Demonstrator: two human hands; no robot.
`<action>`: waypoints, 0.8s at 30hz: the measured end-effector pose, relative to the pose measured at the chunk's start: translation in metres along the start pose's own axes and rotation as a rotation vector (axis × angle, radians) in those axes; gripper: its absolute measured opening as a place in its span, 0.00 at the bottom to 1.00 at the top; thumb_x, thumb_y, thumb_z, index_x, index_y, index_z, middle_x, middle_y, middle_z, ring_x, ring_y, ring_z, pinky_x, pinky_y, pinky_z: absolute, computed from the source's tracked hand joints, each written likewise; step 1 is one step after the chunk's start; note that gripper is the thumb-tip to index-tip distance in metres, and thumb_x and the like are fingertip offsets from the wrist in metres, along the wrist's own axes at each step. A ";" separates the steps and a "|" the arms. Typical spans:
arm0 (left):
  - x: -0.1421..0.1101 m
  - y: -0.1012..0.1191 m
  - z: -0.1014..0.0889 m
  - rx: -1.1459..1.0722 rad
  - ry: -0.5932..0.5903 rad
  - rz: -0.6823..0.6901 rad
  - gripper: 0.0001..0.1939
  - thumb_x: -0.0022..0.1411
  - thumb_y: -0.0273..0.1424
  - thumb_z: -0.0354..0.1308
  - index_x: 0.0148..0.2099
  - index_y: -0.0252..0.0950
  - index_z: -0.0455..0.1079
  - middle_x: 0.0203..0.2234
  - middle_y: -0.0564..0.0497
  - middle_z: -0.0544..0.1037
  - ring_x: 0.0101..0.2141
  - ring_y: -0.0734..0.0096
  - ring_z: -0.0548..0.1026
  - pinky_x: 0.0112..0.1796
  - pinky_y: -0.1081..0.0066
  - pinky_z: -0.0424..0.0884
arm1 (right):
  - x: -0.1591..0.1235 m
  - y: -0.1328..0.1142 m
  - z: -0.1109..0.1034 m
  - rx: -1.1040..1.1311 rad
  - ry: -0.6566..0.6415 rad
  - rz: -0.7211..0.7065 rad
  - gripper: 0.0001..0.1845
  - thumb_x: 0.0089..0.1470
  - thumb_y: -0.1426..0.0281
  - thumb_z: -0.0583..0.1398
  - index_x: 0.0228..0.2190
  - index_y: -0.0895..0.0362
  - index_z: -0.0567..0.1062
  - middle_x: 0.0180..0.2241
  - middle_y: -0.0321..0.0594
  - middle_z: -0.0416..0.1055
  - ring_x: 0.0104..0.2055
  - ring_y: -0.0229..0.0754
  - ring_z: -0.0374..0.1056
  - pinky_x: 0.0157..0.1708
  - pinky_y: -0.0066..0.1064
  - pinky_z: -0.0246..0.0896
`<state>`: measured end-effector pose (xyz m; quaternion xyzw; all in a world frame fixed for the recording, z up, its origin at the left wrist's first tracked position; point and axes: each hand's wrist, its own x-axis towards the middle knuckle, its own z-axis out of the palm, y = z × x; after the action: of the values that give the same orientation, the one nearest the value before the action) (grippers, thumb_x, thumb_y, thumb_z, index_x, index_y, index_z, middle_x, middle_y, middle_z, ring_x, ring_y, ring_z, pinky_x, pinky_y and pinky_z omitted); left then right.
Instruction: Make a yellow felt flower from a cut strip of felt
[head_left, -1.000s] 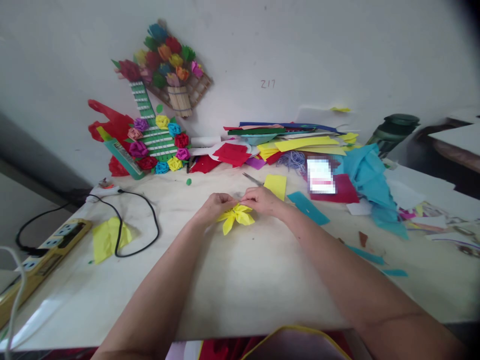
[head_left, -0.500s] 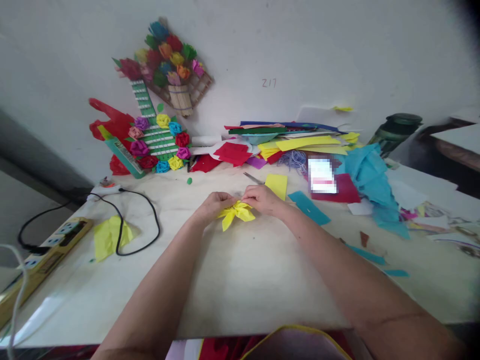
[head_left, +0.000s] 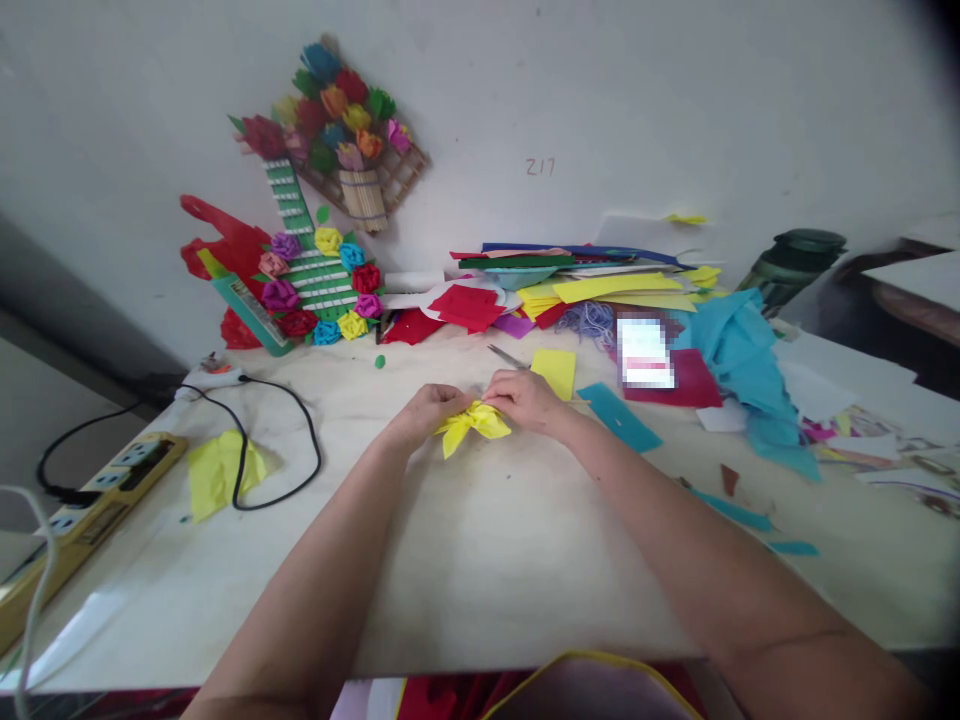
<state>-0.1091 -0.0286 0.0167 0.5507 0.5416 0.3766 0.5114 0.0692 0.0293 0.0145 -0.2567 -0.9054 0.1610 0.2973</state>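
Observation:
A yellow paper flower (head_left: 474, 424) with pointed petals hangs between my two hands, just above the table. My left hand (head_left: 426, 412) pinches it from the left side. From the right, my right hand (head_left: 526, 398) pinches its upper part, fingertips close to those of the left. The fingers hide the flower's gathered base. Behind my right hand lie a pair of scissors (head_left: 507, 355), partly covered, and a yellow paper rectangle (head_left: 553, 372). A teal paper strip (head_left: 619, 416) rests to the right of that hand.
A black cable (head_left: 319, 455) loops on the left, over yellow crepe paper (head_left: 217, 478), near a power strip (head_left: 112, 485). A glue bottle (head_left: 251, 315) leans by a flower-decorated guitar shape (head_left: 319, 280). Coloured paper (head_left: 600, 290) is stacked along the wall. Blue crepe paper (head_left: 739, 345) lies right.
The flower's lower petals have tipped up very slightly. Both hands keep their pinch in the same place.

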 end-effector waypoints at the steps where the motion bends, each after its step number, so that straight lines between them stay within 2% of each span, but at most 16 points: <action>1: 0.000 0.000 0.000 0.015 0.006 -0.003 0.19 0.44 0.43 0.56 0.27 0.29 0.67 0.17 0.53 0.66 0.18 0.79 0.61 0.20 0.76 0.54 | 0.000 0.000 0.000 0.010 -0.012 0.005 0.08 0.47 0.71 0.55 0.27 0.57 0.75 0.28 0.36 0.70 0.30 0.33 0.63 0.28 0.24 0.54; 12: 0.000 0.002 0.006 0.139 0.061 0.026 0.18 0.45 0.43 0.55 0.29 0.30 0.67 0.18 0.54 0.66 0.19 0.80 0.61 0.20 0.77 0.54 | 0.001 0.001 -0.008 0.143 -0.129 0.047 0.09 0.47 0.71 0.55 0.29 0.58 0.75 0.27 0.37 0.70 0.29 0.33 0.63 0.30 0.25 0.57; 17: 0.001 0.002 0.006 0.136 0.043 0.019 0.19 0.47 0.45 0.52 0.26 0.31 0.65 0.15 0.55 0.63 0.16 0.81 0.58 0.18 0.77 0.51 | 0.002 0.000 -0.007 0.196 -0.112 0.078 0.09 0.47 0.72 0.55 0.28 0.59 0.75 0.26 0.37 0.70 0.28 0.33 0.64 0.29 0.25 0.57; 24: -0.001 0.004 0.006 0.095 0.044 0.016 0.16 0.45 0.41 0.55 0.28 0.31 0.65 0.18 0.55 0.65 0.19 0.80 0.61 0.20 0.77 0.55 | 0.001 0.001 -0.007 0.159 -0.068 0.067 0.07 0.45 0.71 0.57 0.27 0.57 0.76 0.26 0.35 0.70 0.28 0.32 0.63 0.27 0.24 0.55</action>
<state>-0.1021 -0.0298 0.0192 0.5703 0.5656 0.3668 0.4694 0.0728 0.0320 0.0197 -0.2571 -0.8902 0.2509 0.2801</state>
